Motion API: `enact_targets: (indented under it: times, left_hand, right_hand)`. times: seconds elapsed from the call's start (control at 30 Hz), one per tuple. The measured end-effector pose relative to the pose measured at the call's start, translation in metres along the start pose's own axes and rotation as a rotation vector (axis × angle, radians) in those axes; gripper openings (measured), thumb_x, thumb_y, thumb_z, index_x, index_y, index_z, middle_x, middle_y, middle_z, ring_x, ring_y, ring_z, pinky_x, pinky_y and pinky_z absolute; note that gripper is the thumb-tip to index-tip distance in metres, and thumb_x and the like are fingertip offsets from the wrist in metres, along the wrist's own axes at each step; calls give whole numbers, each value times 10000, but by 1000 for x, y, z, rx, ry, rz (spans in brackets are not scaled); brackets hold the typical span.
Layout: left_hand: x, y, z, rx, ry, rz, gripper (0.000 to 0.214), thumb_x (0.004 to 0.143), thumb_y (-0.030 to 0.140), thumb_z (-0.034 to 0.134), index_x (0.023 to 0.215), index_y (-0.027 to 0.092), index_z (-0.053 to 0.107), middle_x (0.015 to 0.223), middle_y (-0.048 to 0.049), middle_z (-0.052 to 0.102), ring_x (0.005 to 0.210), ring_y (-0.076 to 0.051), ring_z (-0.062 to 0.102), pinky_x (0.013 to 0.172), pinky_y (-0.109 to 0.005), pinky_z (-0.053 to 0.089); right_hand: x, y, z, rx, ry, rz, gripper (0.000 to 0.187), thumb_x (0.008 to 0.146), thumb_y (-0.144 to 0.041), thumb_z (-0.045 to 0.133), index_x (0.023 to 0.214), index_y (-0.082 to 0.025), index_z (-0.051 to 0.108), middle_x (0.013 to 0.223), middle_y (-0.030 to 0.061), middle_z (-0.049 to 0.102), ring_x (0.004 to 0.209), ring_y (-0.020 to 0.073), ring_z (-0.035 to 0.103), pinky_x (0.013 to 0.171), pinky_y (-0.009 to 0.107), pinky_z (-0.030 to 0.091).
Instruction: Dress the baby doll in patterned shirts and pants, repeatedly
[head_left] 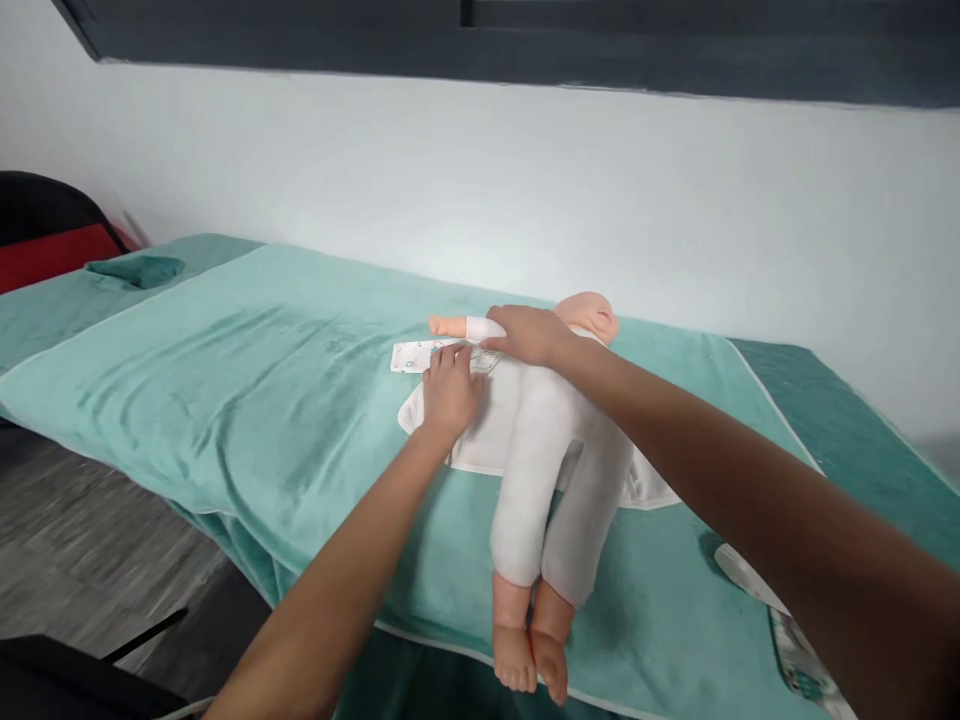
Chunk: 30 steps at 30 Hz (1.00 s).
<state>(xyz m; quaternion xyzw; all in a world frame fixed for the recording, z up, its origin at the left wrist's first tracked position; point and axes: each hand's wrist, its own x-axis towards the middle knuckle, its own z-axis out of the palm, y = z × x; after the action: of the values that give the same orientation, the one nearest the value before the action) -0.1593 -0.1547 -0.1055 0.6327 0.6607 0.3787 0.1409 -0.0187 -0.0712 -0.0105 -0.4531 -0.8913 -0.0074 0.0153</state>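
Observation:
A baby doll (525,450) in a white body suit lies on its back on the bed, bare feet toward me and head turned to the right. My right hand (529,335) is closed around its upper body, thumb by the doll's sleeved arm, which sticks out to the left. Under the doll is a spread white baby garment (480,452). On the garment's left part rests my left hand (451,392), its fingers apart and laid over the cloth beside a printed sleeve strip (411,357). The fingertips are partly lost against the fabric.
A green blanket (247,350) covers the bed, which stands against a white wall (450,180). At the lower right, a white object (742,575) and a patterned item (802,660) lie partly behind my right forearm. A red and black chair (56,250) is at the far left.

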Motion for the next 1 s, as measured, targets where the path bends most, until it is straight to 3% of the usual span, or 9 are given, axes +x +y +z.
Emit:
enact_targets:
  times: [0.07,0.17,0.27,0.4,0.5,0.6,0.73,0.83,1.0]
  left_hand:
    - [17,-11,5,80,-8,-40,303,866,287,661,1150,185,689,1376,-168,637,1389,-388,457,1149,-561,361]
    - [31,-27,11,-44,58,-134,181,904,317,575,882,188,699,1050,-147,744,1134,-349,631,1001,-481,462]
    - [35,-39,10,-158,138,-178,221,913,271,462,882,181,662,936,-98,737,912,-256,669,795,-355,501]
    - [36,-51,7,-634,230,-224,94,820,269,580,843,189,625,859,-20,690,775,-162,612,699,-268,471]
    - [37,-53,6,-862,283,-276,180,814,357,657,803,190,591,787,8,620,708,-135,565,684,-263,462]
    - [33,-49,6,-729,354,-230,198,860,376,639,805,193,585,791,8,596,732,-137,554,719,-272,448]
    - [24,-38,9,-437,428,-69,160,920,342,589,840,204,571,816,0,600,788,-152,551,769,-282,422]
    - [19,-31,11,-408,368,11,172,950,353,554,856,209,559,821,1,594,766,-149,540,751,-278,415]
    - [15,-21,13,-366,63,155,167,958,332,535,843,213,557,785,6,585,740,-149,518,703,-268,396]
  right_hand:
    - [-7,1,1,-1,-35,-10,339,981,-522,492,1116,-232,606,1152,82,712,950,256,648,705,325,403]
    - [-13,1,2,14,-64,-30,397,978,-601,460,1051,-241,611,1070,66,717,898,246,644,670,319,370]
    - [-17,0,2,14,-71,-40,490,964,-687,421,1004,-240,618,1017,70,719,859,246,639,665,325,356]
    - [-20,-1,4,-10,-95,-30,536,961,-710,401,971,-232,642,956,80,727,818,251,643,655,332,346]
    - [-21,-2,6,-51,-109,-30,522,968,-684,407,979,-229,662,972,92,738,844,269,660,661,337,353]
    - [-17,-5,8,-105,-143,-6,513,966,-663,425,1010,-222,682,987,113,747,880,297,681,675,348,377]
    - [-10,-8,11,-150,-155,37,512,978,-618,419,1077,-205,704,1020,151,752,941,334,695,723,381,423]
    - [-6,-10,14,-164,-140,71,523,987,-597,411,1092,-187,719,1050,176,752,986,350,696,766,405,446]
    - [0,-17,19,-102,-129,81,351,958,-417,522,1097,-168,727,1090,178,752,1009,350,694,783,405,460]
